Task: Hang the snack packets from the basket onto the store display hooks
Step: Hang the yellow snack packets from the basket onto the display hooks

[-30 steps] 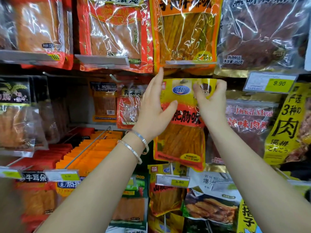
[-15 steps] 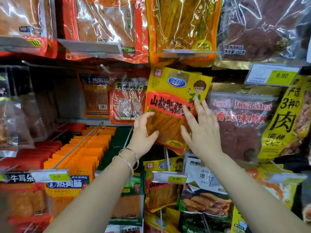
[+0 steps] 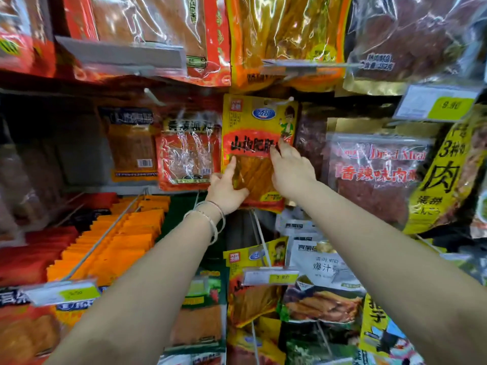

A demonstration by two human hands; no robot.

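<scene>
Hands raised to the display, both on one yellow snack packet (image 3: 257, 122) that hangs from a wire display hook (image 3: 286, 100) just above them. Left hand (image 3: 226, 192): forefinger straight along the packet's left edge, thumb laid across the lower front, nothing gripped. It steadies the packet and wears thin bangles (image 3: 212, 219) at the wrist. Right hand (image 3: 291, 169): bent fingertips (image 3: 279, 147) rest on the printed front near the right edge. Whether the thumb is tucked behind the film to pinch it cannot be told from where I stand.

The packet hangs nearly square, its top hole apparently threaded on the hook. A red packet (image 3: 188, 156) lies just beyond the left hand and a dried-meat pouch (image 3: 374, 164) outside the right. The supply basket is out of sight.

Step in hand, as judged: seating and squaring the hung packet. To do it well, push the packet back along the wire with flat, even pressure from both sides. Keep the hole from tearing (the film looks thin), and let the front face outward. Release only once it hangs free without swinging into its neighbours. A matching packet hangs on the hook beneath the wrists, behind a price tag (image 3: 270, 276).
</scene>
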